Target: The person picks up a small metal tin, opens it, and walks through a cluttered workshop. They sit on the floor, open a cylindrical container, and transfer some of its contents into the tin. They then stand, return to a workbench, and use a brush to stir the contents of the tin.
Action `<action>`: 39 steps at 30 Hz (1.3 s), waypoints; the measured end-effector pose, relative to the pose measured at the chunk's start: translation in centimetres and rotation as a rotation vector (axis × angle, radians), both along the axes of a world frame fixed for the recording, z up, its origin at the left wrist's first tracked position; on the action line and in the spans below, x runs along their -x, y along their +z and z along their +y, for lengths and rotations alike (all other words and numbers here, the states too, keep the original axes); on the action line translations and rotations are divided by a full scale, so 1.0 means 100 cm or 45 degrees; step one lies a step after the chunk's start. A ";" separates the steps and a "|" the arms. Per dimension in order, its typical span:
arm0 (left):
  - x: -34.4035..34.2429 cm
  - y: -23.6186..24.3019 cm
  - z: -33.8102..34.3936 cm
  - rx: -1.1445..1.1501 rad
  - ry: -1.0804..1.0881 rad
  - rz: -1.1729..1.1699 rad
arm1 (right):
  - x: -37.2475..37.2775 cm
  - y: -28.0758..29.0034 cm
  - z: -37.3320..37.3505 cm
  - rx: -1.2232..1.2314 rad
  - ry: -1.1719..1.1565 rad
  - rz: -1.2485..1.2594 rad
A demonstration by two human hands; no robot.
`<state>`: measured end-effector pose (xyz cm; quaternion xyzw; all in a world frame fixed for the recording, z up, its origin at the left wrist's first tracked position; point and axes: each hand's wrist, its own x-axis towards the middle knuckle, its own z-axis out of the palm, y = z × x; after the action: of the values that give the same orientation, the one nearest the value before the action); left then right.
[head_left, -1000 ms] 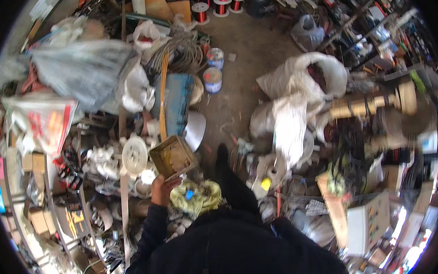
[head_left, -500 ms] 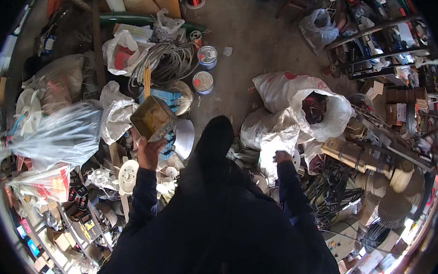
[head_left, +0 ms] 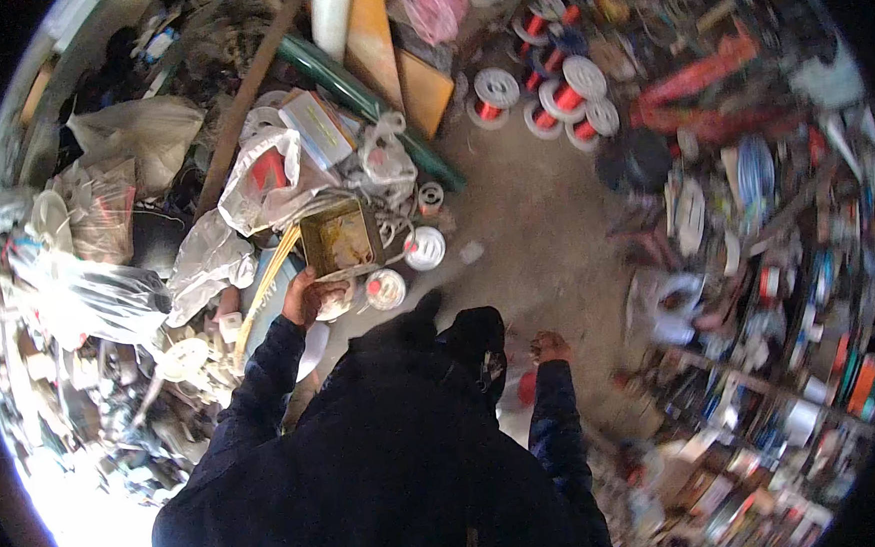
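Note:
My left hand (head_left: 309, 296) grips the near edge of an open rectangular metal tin (head_left: 341, 244), tilted so its yellowish-brown stained inside shows. A bundle of thin yellow sticks (head_left: 275, 273) lies just left of the tin. Two round cans with pale lids, one nearer (head_left: 385, 289) and one farther (head_left: 424, 247), stand on the floor right of it. Over bare floor, my right hand (head_left: 550, 347) hangs with its fingers curled closed; whatever may be inside them is hidden.
Spools of red wire (head_left: 567, 95) stand at the far right. Beyond the tin lie a green roll (head_left: 346, 89) and white plastic bags (head_left: 261, 179). Crowded clutter (head_left: 757, 424) lines the right side, partly blurred. Concrete floor (head_left: 534, 217) runs up the middle.
The view has swung to the right, bringing more wire spools in. My right hand has left the bright area beside the white sack. The tin stays in my left hand.

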<state>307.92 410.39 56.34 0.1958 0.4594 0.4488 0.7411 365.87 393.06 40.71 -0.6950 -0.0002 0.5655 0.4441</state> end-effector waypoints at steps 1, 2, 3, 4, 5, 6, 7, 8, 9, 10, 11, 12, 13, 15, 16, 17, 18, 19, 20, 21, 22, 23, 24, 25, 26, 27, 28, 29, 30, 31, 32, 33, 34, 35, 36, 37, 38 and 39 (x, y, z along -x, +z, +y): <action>-0.012 0.002 0.005 -0.054 0.048 -0.018 | -0.016 0.010 0.041 -0.005 0.062 -0.027; -0.024 0.001 0.005 -0.049 0.124 0.022 | -0.029 0.020 0.082 0.003 0.131 -0.049; -0.034 -0.001 0.002 -0.053 0.185 0.039 | -0.039 0.030 0.122 0.035 0.472 -0.333; -0.045 -0.005 -0.003 -0.052 0.238 0.057 | -0.045 0.037 0.162 0.020 0.585 -0.306; -0.059 -0.012 -0.010 -0.100 0.314 0.062 | -0.048 0.042 0.200 0.060 0.673 -0.286; -0.073 -0.019 -0.022 -0.090 0.376 0.102 | -0.049 0.044 0.236 0.111 0.759 -0.263; -0.094 -0.029 -0.035 -0.065 0.543 0.093 | -0.048 0.043 0.270 0.144 1.019 -0.387; -0.117 -0.040 -0.050 -0.051 0.695 0.074 | -0.047 0.039 0.302 0.175 1.277 -0.511; -0.141 -0.050 -0.063 -0.025 0.772 0.105 | -0.046 0.033 0.330 0.197 1.550 -0.596; -0.172 -0.062 -0.074 -0.054 0.993 0.003 | -0.045 0.024 0.354 0.060 1.783 -0.795; -0.200 -0.074 -0.082 0.002 1.136 -0.025 | -0.045 0.014 0.374 -0.082 2.007 -0.927; -0.230 -0.081 -0.096 0.174 1.322 -0.066 | -0.044 0.005 0.390 -0.098 2.257 -1.039; -0.259 -0.086 -0.106 0.173 1.424 -0.104 | -0.043 -0.004 0.403 -0.067 2.351 -1.125; -0.308 -0.101 -0.112 0.250 1.628 -0.215 | -0.040 -0.021 0.421 -0.261 2.418 -1.121; -0.330 -0.108 -0.116 0.339 1.733 -0.217 | -0.037 -0.027 0.426 -0.240 2.493 -1.154; -0.348 -0.113 -0.120 0.415 1.763 -0.171 | -0.032 -0.033 0.430 -0.299 2.512 -1.053; -0.365 -0.120 -0.122 0.536 1.812 -0.163 | -0.026 -0.039 0.432 -0.351 2.589 -1.027; -0.379 -0.130 -0.125 0.621 1.903 -0.206 | -0.018 -0.044 0.432 -0.316 2.673 -1.034; -0.396 -0.141 -0.129 0.546 1.926 -0.256 | -0.008 -0.049 0.430 -0.273 2.761 -1.052; -0.409 -0.157 -0.133 0.533 1.952 -0.213 | 0.003 -0.056 0.426 -0.294 2.888 -1.052; -0.426 -0.178 -0.137 0.538 1.986 -0.199 | 0.016 -0.065 0.420 -0.325 2.998 -1.065; -0.436 -0.206 -0.140 0.574 2.098 -0.311 | 0.031 -0.076 0.413 -0.264 3.097 -1.068; -0.449 -0.236 -0.143 0.526 2.115 -0.285 | 0.047 -0.090 0.405 -0.219 3.170 -1.064; -0.454 -0.270 -0.145 0.509 2.132 -0.317 | 0.063 -0.106 0.398 -0.257 3.231 -1.035; -0.464 -0.305 -0.147 0.536 2.170 -0.385 | 0.080 -0.126 0.390 -0.247 3.325 -0.998; -0.472 -0.340 -0.147 0.523 2.201 -0.372 | 0.095 -0.148 0.384 -0.290 3.345 -1.019; -0.478 -0.375 -0.145 0.484 2.229 -0.385 | 0.109 -0.172 0.378 -0.357 3.355 -1.061; -0.484 -0.410 -0.141 0.432 2.297 -0.426 | 0.123 -0.197 0.374 -0.446 3.323 -1.021; -0.488 -0.444 -0.138 0.390 2.369 -0.483 | 0.134 -0.221 0.371 -0.559 3.269 -0.989; -0.486 -0.479 -0.135 0.365 2.418 -0.573 | 0.145 -0.246 0.369 -0.649 3.253 -1.012; -0.485 -0.511 -0.130 0.313 2.432 -0.576 | 0.154 -0.269 0.369 -0.740 3.235 -1.026; -0.483 -0.545 -0.124 0.244 2.471 -0.567 | 0.163 -0.291 0.369 -0.791 3.231 -1.052; -0.482 -0.577 -0.119 0.280 2.554 -0.609 | 0.171 -0.310 0.370 -0.932 3.186 -1.024; -0.479 -0.610 -0.117 0.269 2.593 -0.639 | 0.178 -0.327 0.372 -1.026 3.166 -1.003; -0.478 -0.641 -0.116 0.229 2.573 -0.573 | 0.184 -0.342 0.375 -1.053 3.188 -0.986; -0.479 -0.670 -0.114 0.179 2.591 -0.502 | 0.188 -0.353 0.378 -1.163 3.208 -0.988; -0.477 -0.696 -0.115 0.221 2.553 -0.511 | 0.193 -0.362 0.383 -1.229 3.221 -1.019; -0.475 -0.719 -0.116 0.256 2.489 -0.503 | 0.197 -0.369 0.388 -1.359 3.206 -0.965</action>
<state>355.41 398.78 -15.57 -0.4093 0.3232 0.8443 0.1229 346.19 431.87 3.82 -0.0891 -0.9370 0.2916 -0.1706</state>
